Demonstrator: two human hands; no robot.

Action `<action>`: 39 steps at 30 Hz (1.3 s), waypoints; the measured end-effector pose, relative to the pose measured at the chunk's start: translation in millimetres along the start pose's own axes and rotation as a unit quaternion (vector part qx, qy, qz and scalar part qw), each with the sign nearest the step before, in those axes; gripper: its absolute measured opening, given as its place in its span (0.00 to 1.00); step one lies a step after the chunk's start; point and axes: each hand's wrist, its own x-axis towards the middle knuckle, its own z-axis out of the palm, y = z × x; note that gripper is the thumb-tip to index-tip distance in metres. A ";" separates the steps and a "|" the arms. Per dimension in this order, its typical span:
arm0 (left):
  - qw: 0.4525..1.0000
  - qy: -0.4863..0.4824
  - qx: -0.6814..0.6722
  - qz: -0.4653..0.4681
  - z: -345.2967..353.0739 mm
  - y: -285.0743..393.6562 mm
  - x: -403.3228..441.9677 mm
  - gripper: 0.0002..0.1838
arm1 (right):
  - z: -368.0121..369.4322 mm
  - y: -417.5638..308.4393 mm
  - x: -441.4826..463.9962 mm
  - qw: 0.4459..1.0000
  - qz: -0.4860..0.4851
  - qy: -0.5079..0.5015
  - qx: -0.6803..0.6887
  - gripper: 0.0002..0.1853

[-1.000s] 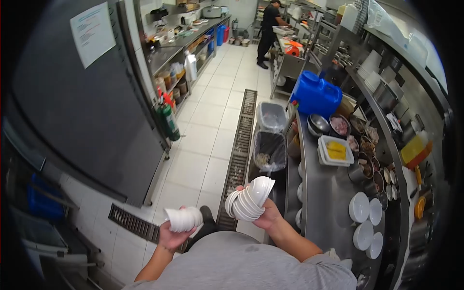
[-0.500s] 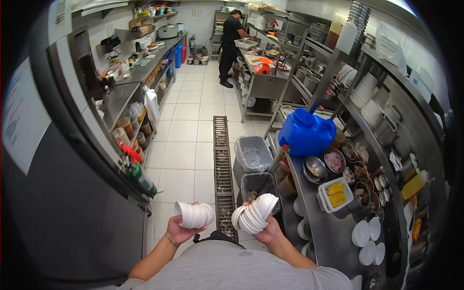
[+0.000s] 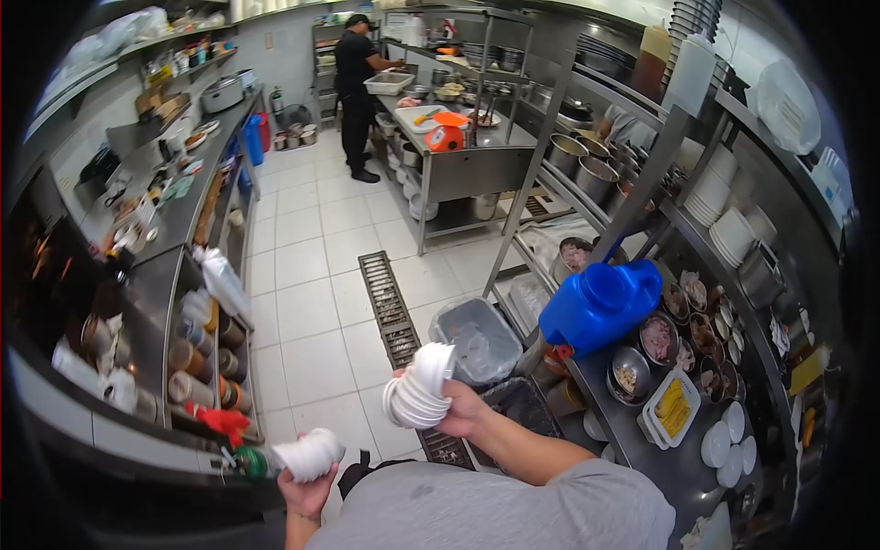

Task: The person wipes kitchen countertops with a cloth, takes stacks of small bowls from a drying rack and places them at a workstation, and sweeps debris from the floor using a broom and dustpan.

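My left hand (image 3: 304, 493) is closed around a stack of small white bowls (image 3: 310, 455), held sideways at the lower left of the view. A second stack of white bowls (image 3: 420, 390) sits in my right hand (image 3: 461, 410), tilted, with the upper bowls leaning out of line. Both stacks are in the air in front of my grey shirt. Below and beyond the right-hand stack stand a grey bin (image 3: 477, 341) and a black-lined bin (image 3: 521, 403).
A steel counter (image 3: 632, 449) on the right bears a blue jug (image 3: 600, 307), a white basket with yellow food (image 3: 672, 408), metal bowls and white bowls (image 3: 731, 449). A floor drain grate (image 3: 389, 307) runs ahead. A person in black (image 3: 356, 96) stands at a far table. Shelves with bottles (image 3: 206, 357) line the left.
The view has turned right and forward along the aisle. My two hands, each with its stack of bowls, have shifted left in the view, the left one lower.
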 end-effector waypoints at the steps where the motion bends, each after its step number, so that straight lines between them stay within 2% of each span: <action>1: 1.000 0.001 -0.014 0.009 -7.2 14.8 10.9 0.32 | 5.0 -5.7 24.1 0.999 0.025 -0.030 0.021 0.24; 4: 0.999 0.031 -0.006 0.020 -9.7 64.7 43.2 0.36 | 7.8 -13.4 101.9 0.999 0.020 -0.036 0.005 0.25; 5: 1.000 0.023 -0.003 0.004 -15.3 85.0 58.6 0.36 | 10.8 -16.9 126.0 0.998 0.025 -0.047 -0.016 0.34; 8: 0.999 0.037 0.034 0.016 -25.5 145.2 112.3 0.35 | 16.7 -23.4 193.2 0.999 0.016 -0.037 -0.014 0.34; 9: 0.996 0.022 0.089 -0.012 -17.7 166.8 135.7 0.36 | 21.2 -26.2 212.0 0.999 0.015 -0.034 -0.007 0.34; 14: 0.993 -0.019 0.074 -0.087 28.4 241.9 257.1 0.37 | 26.7 -32.4 297.0 0.999 -0.040 0.004 0.006 0.35; 16: 0.988 -0.042 0.093 -0.113 55.9 261.7 311.8 0.35 | 30.2 -38.2 323.7 0.996 -0.086 -0.003 0.032 0.34; 17: 0.980 -0.054 0.113 -0.155 70.7 267.4 337.9 0.35 | 18.1 -39.5 335.9 0.995 -0.081 -0.009 0.055 0.34; 19: 0.982 -0.065 0.097 -0.146 86.7 277.0 386.5 0.31 | 14.4 -48.6 358.5 0.990 -0.130 -0.001 0.063 0.33; 20: 0.968 -0.152 0.136 -0.147 79.3 289.2 408.5 0.28 | 12.1 -52.4 369.5 0.987 -0.145 0.013 0.063 0.32; 22: 0.978 0.002 0.163 -0.129 110.0 291.1 438.7 0.25 | 6.7 -62.9 393.7 0.981 -0.182 0.023 0.068 0.31; 23: 0.974 -0.004 0.176 -0.145 98.0 307.7 469.4 0.25 | 4.3 -69.8 408.1 0.981 -0.184 0.023 0.061 0.29; 24: 0.971 0.067 0.041 -0.225 75.5 328.1 508.1 0.24 | 0.9 -77.8 422.8 0.977 -0.204 0.025 0.062 0.29; 25: 0.940 0.146 -0.092 -0.296 65.9 345.7 538.1 0.24 | -3.0 -79.8 439.7 0.974 -0.216 0.024 0.065 0.28; 30: 0.932 0.147 -0.020 -0.329 94.2 360.7 609.0 0.24 | 0.3 -79.4 492.9 0.961 -0.239 0.099 0.101 0.27; 33: 0.921 0.132 -0.024 -0.366 110.1 372.5 641.5 0.24 | 7.1 -80.5 515.8 0.956 -0.265 0.069 0.105 0.29; 35: 0.911 0.136 -0.055 -0.386 117.6 387.5 659.9 0.24 | 9.1 -72.3 537.9 0.949 -0.291 0.058 0.103 0.32; 38: 0.895 0.146 -0.160 -0.390 135.2 416.2 673.2 0.25 | 30.5 -53.2 570.0 0.928 -0.337 0.107 0.119 0.33; 39: 0.910 -0.127 0.231 -0.320 137.5 423.6 681.2 0.27 | 44.5 -45.9 580.6 0.919 -0.357 0.106 0.128 0.34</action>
